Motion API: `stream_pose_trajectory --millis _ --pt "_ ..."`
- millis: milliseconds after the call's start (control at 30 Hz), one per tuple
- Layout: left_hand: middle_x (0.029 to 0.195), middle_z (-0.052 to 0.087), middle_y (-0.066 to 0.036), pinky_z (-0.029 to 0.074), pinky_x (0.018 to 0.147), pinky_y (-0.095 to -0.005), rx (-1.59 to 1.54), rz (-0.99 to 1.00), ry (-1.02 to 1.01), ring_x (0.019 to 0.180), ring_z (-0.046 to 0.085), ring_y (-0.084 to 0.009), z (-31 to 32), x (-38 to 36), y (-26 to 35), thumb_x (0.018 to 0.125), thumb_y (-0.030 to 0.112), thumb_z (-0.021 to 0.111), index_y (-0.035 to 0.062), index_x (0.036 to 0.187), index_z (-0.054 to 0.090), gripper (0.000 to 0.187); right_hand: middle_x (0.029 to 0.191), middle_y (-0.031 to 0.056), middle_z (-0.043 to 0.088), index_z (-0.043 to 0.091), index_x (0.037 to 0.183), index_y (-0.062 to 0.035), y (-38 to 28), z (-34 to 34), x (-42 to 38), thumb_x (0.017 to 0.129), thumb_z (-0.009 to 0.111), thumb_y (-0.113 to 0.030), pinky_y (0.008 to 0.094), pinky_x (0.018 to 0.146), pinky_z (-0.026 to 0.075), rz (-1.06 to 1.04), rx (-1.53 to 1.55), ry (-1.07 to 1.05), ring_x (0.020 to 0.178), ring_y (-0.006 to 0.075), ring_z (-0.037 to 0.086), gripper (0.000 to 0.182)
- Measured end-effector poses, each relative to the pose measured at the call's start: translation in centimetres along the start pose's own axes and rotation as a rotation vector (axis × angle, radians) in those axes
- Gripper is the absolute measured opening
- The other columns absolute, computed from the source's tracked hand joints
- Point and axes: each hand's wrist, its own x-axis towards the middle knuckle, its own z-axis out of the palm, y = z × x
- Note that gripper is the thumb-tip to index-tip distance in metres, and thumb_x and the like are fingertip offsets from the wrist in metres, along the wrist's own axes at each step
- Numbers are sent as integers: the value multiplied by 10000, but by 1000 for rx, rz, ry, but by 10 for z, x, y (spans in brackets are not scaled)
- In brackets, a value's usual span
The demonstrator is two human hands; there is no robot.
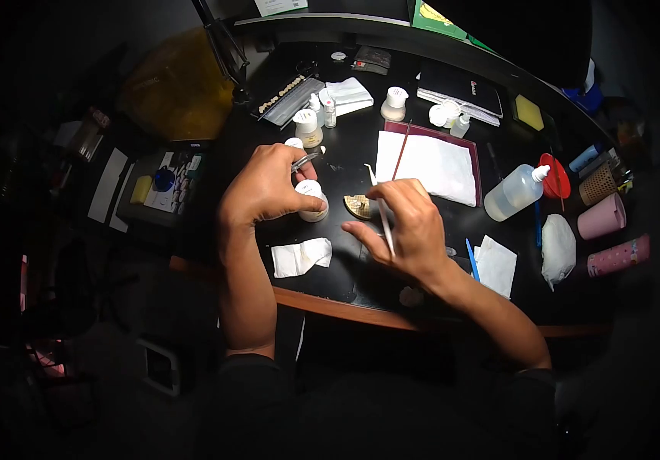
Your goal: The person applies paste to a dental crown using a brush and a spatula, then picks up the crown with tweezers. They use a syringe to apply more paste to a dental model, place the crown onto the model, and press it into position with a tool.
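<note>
My left hand [261, 184] is closed around a slim metal clamp-like tool [304, 161], with a small whitish piece [322, 151] at its tip. The thumb and fingers of that hand also reach around a white-lidded powder jar [312, 207], the thumb touching its side. My right hand [416, 226] pinches a thin white-handled instrument [383, 218], its bent tip pointing up and away. Just left of the right hand, a small gold-coloured textured piece [357, 205] lies on the black desk. A folded white tissue [299, 257] lies nearer the desk edge.
More jars [308, 130] stand behind the left hand. A white pad [429, 165] bears a thin brush [402, 149]. To the right are a squeeze bottle [514, 192], a red dish [555, 176] and pink cups [601, 216]. A tooth shade guide [288, 100] lies at the back left.
</note>
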Motion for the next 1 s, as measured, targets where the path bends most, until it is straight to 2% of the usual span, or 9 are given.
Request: stream_pose_trajectory --millis 33,167,400,567,600,700,833,933,1000 --pt "804 735 -91 541 647 -319 1 -1 -4 673 664 -150 0 0 1 571 238 982 -25 909 774 476 945 115 693 676 1020 -54 4 14 3 778 912 -398 458 799 472 20 -16 -27 957 320 644 482" --pt "785 743 -110 548 653 -313 -11 -29 -14 677 682 -156 -1 0 3 556 254 992 -37 896 785 493 944 87 699 675 1025 -79 -8 36 16 728 932 -459 486 853 344 78 -100 -63 1020 298 622 547" --pt "763 760 -122 538 644 -294 -112 -33 11 686 700 -145 -4 -1 -7 585 245 993 -46 895 805 465 959 69 719 686 1036 -96 -9 44 21 681 952 -477 489 844 335 111 -147 -72 1027 281 625 584" --pt "717 755 -102 513 670 -273 -197 -21 -4 679 675 -118 -7 1 -23 801 233 864 -29 865 820 273 974 70 725 728 1028 -96 -3 32 14 740 922 -492 457 800 371 34 -94 -25 934 273 658 527" --pt "716 754 -100 504 663 -278 -180 -26 -2 673 667 -120 -8 1 -25 799 249 864 -23 860 821 283 940 73 736 739 1019 -91 -4 25 12 849 867 -369 431 781 393 -11 -64 -14 886 262 673 351" --pt "687 732 -88 458 625 -313 -126 -12 14 639 619 -133 -7 1 -26 775 333 873 2 832 821 339 863 84 735 737 1033 -54 -5 15 4 900 710 -61 376 756 464 8 140 28 775 253 687 136" --pt "665 703 -111 447 613 -332 -121 13 41 627 600 -153 -7 -1 -22 744 347 886 3 812 816 358 896 83 740 709 978 -45 -13 15 -3 839 707 5 367 737 470 36 230 4 780 253 681 148" --pt "675 699 -129 451 616 -342 -140 5 27 634 603 -169 -7 -1 -21 727 355 897 -2 803 811 375 908 76 738 702 963 -52 -7 22 -3 792 739 -13 369 734 468 -136 165 -30 813 249 676 179" --pt "691 704 -140 462 627 -345 -129 2 26 641 613 -183 -9 -1 -20 717 359 906 -3 796 808 383 927 70 749 697 950 -57 -8 22 -4 761 748 -8 367 739 470 -148 127 -67 859 248 683 202"
